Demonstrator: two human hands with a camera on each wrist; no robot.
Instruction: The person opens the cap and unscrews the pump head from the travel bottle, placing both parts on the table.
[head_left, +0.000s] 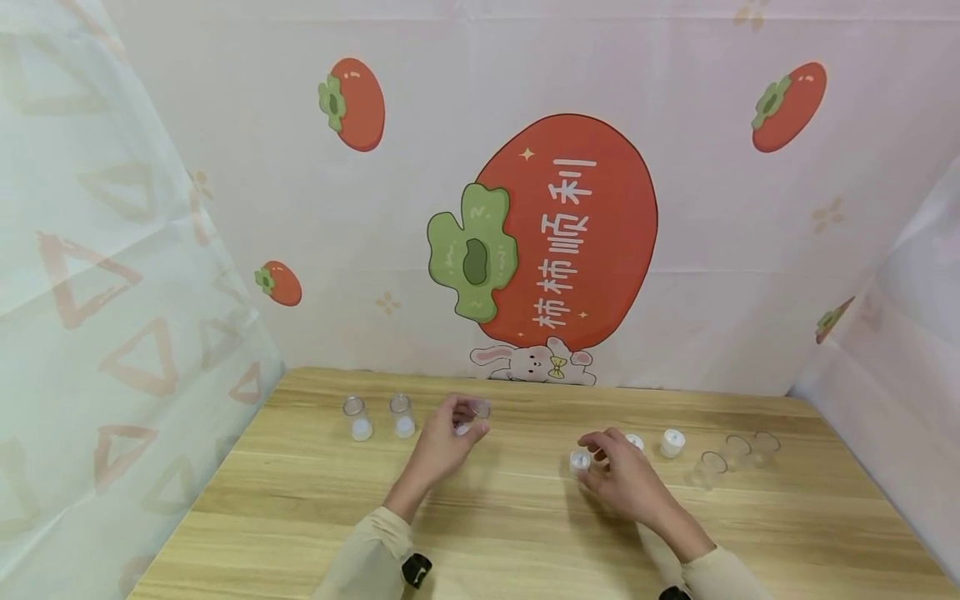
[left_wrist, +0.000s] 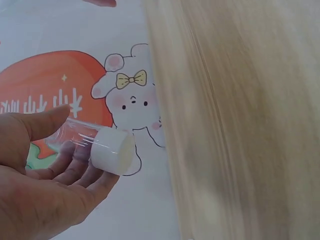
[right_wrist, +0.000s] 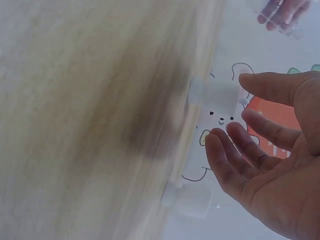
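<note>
My left hand [head_left: 442,446] grips a clear cylindrical cup [head_left: 481,408] with a white candle-like piece [left_wrist: 112,150] in its lower end. In the left wrist view, the thumb lies on one side of the cup and the fingers curl along the other. Whether the cup touches the table cannot be told. My right hand [head_left: 622,475] is around a small white tealight-like candle [head_left: 580,461], thumb and fingers spread apart. A gap shows between the fingers and this candle in the right wrist view, where its wick-like tip points away from the table.
Left of the left hand stand two clear cups [head_left: 356,408] with white pieces inside. Beyond the right hand are two more white candles [head_left: 672,443], one partly hidden. Three clear cups [head_left: 712,464] stand farther right. A printed cloth [head_left: 712,333] backs the wooden table [head_left: 510,533].
</note>
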